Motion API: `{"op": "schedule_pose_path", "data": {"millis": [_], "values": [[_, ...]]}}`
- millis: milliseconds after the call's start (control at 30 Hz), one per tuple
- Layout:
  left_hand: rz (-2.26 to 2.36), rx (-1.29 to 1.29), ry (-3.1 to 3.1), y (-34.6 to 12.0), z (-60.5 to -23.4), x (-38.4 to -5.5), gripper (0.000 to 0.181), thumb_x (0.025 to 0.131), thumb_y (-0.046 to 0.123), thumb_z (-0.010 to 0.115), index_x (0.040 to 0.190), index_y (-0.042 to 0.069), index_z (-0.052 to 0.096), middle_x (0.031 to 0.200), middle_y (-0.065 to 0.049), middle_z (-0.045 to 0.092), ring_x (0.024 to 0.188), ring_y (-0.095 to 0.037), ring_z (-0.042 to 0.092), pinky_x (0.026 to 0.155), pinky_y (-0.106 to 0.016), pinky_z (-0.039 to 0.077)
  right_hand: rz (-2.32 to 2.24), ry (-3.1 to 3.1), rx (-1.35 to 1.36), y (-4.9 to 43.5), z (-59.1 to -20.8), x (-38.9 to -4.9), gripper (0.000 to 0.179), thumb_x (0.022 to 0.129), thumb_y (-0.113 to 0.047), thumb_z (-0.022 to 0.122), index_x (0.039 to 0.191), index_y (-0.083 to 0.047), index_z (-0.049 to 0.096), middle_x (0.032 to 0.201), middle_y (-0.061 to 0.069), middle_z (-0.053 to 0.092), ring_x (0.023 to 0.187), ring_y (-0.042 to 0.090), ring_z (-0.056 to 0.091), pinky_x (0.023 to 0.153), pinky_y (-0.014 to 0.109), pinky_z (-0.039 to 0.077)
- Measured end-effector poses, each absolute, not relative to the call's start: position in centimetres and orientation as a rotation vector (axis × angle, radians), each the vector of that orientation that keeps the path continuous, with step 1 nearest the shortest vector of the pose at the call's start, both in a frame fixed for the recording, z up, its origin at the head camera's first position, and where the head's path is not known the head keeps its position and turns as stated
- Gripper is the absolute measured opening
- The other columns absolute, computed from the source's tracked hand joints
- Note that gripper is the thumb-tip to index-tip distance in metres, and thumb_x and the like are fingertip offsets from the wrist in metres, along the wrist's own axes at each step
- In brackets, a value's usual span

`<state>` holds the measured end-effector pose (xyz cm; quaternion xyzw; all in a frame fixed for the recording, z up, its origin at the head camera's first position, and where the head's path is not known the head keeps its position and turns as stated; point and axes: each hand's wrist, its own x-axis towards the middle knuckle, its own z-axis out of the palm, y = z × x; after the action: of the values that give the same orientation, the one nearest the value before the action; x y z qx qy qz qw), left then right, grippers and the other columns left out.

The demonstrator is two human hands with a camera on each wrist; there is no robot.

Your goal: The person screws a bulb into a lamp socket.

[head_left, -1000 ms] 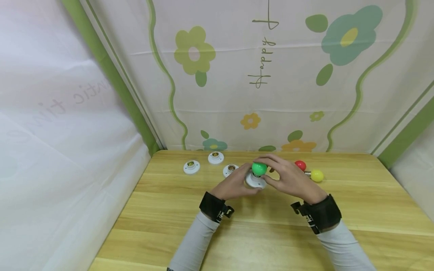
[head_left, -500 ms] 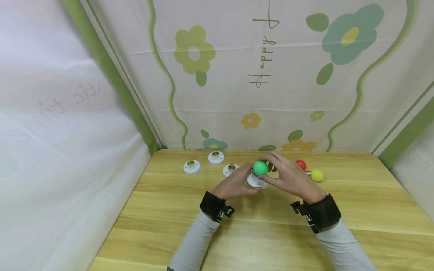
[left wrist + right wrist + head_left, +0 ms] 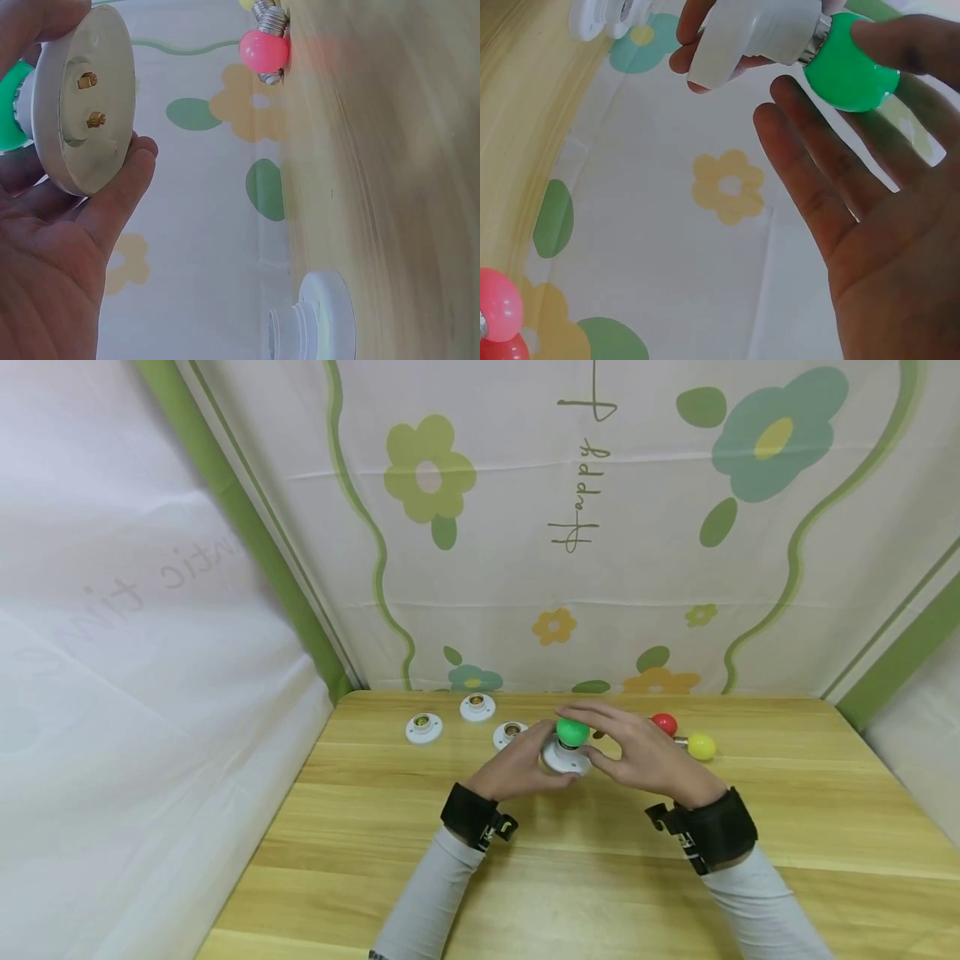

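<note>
My left hand (image 3: 517,768) grips a round white lamp holder (image 3: 561,761) by its rim, raised off the table. Two brass screws show on the underside of that lamp holder (image 3: 90,101) in the left wrist view. A green light bulb (image 3: 572,732) stands in the holder's socket, a strip of its metal cap (image 3: 815,39) visible in the right wrist view. With thumb and forefinger, my right hand (image 3: 648,762) pinches the bulb's globe; its other fingers stretch out beside it.
Three more white lamp holders sit at the back left: one at far left (image 3: 423,729), one behind (image 3: 477,708), one partly covered by my left hand (image 3: 507,739). Red (image 3: 664,724) and yellow (image 3: 701,747) bulbs lie on the wooden table (image 3: 570,877), right. A printed curtain (image 3: 487,577) hangs behind.
My right thumb and fingers have shifted back and forth around the green bulb, which moved slightly right and then back left. The left hand keeps the lamp holder in nearly the same place.
</note>
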<state>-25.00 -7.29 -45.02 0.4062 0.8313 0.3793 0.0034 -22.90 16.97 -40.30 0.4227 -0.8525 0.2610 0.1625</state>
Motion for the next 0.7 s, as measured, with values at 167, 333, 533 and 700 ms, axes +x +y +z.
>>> {"op": "schedule_pose_path", "data": {"millis": [167, 333, 533, 700], "values": [[1.199, 1.285, 2.593, -7.28, -45.09, -25.02, 0.080, 0.096, 0.027, 0.081, 0.160, 0.011, 0.038, 0.150, -0.007, 0.058, 0.134, -0.014, 0.060, 0.112, -0.027, 0.052, 0.707, -2.400, 1.223, 17.01, -40.31, -22.96, 0.061, 0.092, -0.004, 0.082, 0.148, -0.016, 0.063, 0.148, 0.010, 0.064, 0.128, 0.034, 0.069, 0.090, 0.047, 0.065], [1.191, 1.274, 2.592, -7.29, -45.10, -24.96, 0.079, 0.097, 0.028, 0.080, 0.160, 0.010, 0.037, 0.148, -0.008, 0.058, 0.131, -0.015, 0.061, 0.109, -0.026, 0.053, 0.699, -2.397, 1.199, 16.94, -40.42, -22.97, 0.059, 0.091, -0.010, 0.085, 0.146, -0.016, 0.065, 0.144, 0.009, 0.065, 0.121, 0.031, 0.071, 0.085, 0.043, 0.065], [1.166, 1.272, 2.601, -7.23, -45.07, -24.89, 0.077, 0.096, 0.028, 0.081, 0.159, 0.009, 0.040, 0.148, -0.008, 0.058, 0.131, -0.016, 0.062, 0.108, -0.026, 0.054, 0.685, -2.409, 1.127, 16.62, -40.47, -22.86, 0.053, 0.090, -0.020, 0.087, 0.140, -0.015, 0.068, 0.136, 0.007, 0.065, 0.107, 0.022, 0.072, 0.078, 0.039, 0.065], [1.161, 1.267, 2.597, -7.20, -45.09, -24.87, 0.073, 0.096, 0.027, 0.082, 0.155, 0.008, 0.044, 0.144, -0.008, 0.060, 0.127, -0.015, 0.062, 0.106, -0.025, 0.055, 0.655, -2.432, 1.068, 16.36, -40.56, -22.76, 0.054, 0.089, -0.029, 0.089, 0.137, -0.016, 0.067, 0.132, 0.006, 0.064, 0.092, 0.015, 0.072, 0.072, 0.029, 0.063]]}}
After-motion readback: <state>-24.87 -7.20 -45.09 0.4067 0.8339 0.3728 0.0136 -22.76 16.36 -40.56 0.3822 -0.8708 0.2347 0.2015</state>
